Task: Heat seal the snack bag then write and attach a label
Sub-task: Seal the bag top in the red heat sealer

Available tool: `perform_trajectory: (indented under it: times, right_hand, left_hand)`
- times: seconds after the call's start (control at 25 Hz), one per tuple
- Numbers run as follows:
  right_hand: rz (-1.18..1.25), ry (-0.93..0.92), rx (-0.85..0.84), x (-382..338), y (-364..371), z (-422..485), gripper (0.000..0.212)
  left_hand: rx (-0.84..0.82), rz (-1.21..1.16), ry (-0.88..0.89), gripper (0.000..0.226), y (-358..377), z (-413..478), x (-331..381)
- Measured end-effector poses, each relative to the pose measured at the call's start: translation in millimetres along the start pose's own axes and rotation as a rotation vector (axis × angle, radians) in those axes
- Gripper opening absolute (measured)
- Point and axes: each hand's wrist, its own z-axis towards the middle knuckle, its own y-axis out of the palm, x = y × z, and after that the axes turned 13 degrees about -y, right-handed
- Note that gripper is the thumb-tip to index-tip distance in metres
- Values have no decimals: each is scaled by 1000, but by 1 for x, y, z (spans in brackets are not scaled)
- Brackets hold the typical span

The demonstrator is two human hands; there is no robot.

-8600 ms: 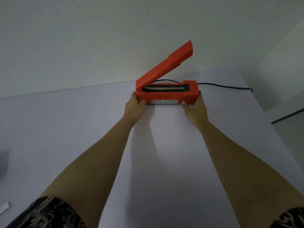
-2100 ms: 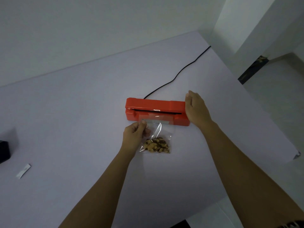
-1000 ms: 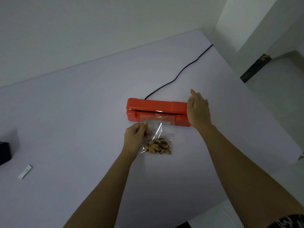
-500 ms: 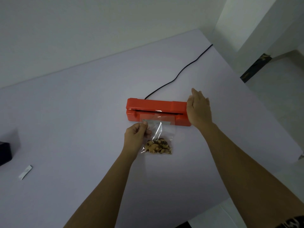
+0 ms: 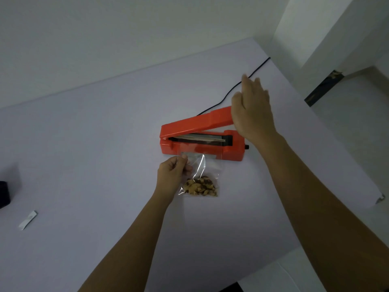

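The left hand pinches the bag at its left edge, snacks just right of the wrist, its top beneath the sealer arm beyond. The right hand, fingers spread, sits at the raised arm's tip. Sealing seems finished; labelling remains, with a paper strip far left.

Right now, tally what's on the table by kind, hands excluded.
Heat sealer, orange, arm raised: 1
Power cord, black: 1
Snack bag, clear, pinched by the left hand: 1
Small white strip, likely the label: 1
Dark object at the left edge, cut off: 1
Total: 5
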Motion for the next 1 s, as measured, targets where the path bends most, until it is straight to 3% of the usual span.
perform_trajectory:
  times: [0.32, 0.52, 0.68, 0.84, 1.0]
  right_hand:
    - [-19, -197, -31, -72, -8, 33, 52]
    - [250, -254, -1, -95, -15, 40, 50]
    - [395, -177, 90, -56, -22, 32, 48]
    - [415, -4, -52, 20, -8, -3, 61]
    - [280, 40, -362, 75, 17, -41, 78]
  left_hand:
    - [4, -1, -8, 35, -1, -4, 4]
    - [1, -19, -17, 34, -1, -4, 6]
    - [1, -10, -24, 34, -2, -5, 4]
    - [12, 7, -30, 36, -2, -4, 5]
    - [46, -24, -46, 29, 1, -4, 8]
